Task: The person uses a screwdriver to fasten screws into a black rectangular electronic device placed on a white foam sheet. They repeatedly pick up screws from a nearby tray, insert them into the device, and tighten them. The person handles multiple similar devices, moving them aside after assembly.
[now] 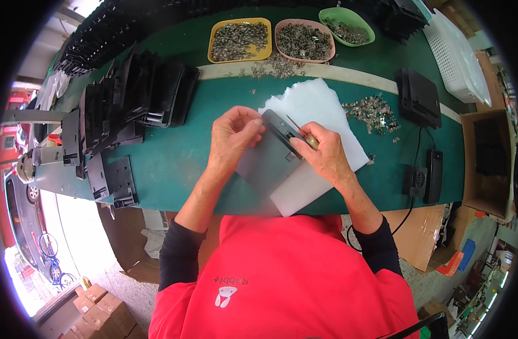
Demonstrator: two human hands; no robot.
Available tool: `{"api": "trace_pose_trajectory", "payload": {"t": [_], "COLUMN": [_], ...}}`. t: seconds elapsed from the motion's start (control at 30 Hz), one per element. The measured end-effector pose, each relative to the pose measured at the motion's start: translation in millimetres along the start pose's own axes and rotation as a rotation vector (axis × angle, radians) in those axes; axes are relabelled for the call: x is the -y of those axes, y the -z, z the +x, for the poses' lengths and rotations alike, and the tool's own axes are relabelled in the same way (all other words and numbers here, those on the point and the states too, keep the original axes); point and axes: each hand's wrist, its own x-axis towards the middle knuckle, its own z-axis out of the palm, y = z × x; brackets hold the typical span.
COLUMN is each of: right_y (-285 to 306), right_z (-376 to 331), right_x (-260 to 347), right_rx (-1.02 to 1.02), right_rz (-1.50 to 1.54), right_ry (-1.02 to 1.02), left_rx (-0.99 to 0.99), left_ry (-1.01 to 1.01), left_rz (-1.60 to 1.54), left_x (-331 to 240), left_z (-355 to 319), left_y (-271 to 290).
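Head view shows me the green table point(185, 164), with a white foam sheet point(338, 118) near the middle of its front edge, probably cushioning the dark panel point(270, 157) that overlaps the sheet's left side. I see the left hand point(230, 135) at the panel's upper left corner, thumb and forefinger drawn together, though I cannot tell whether they pinch anything, while the right hand's point(328, 151) fingers clamp a yellow-handled tool point(311, 141), its thumb on the panel, seemingly to steady it; small metal clips point(374, 116) lie loose toward the table's right edge, apparently for easy reach.
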Motion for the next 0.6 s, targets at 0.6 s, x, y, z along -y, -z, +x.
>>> {"api": "trace_pose_trajectory", "payload": {"t": [0.6], "right_y": [5.0], "right_z": [8.6], "right_x": [-6.4], "right_rx": [0.083], "right_rz": [0.027], "right_ry": [0.042], "left_rx": [-0.057], "left_ry": [-0.231], "left_rz": [0.566], "left_x": [1.5], "left_z": [3.1], "left_y": [2.4]}}
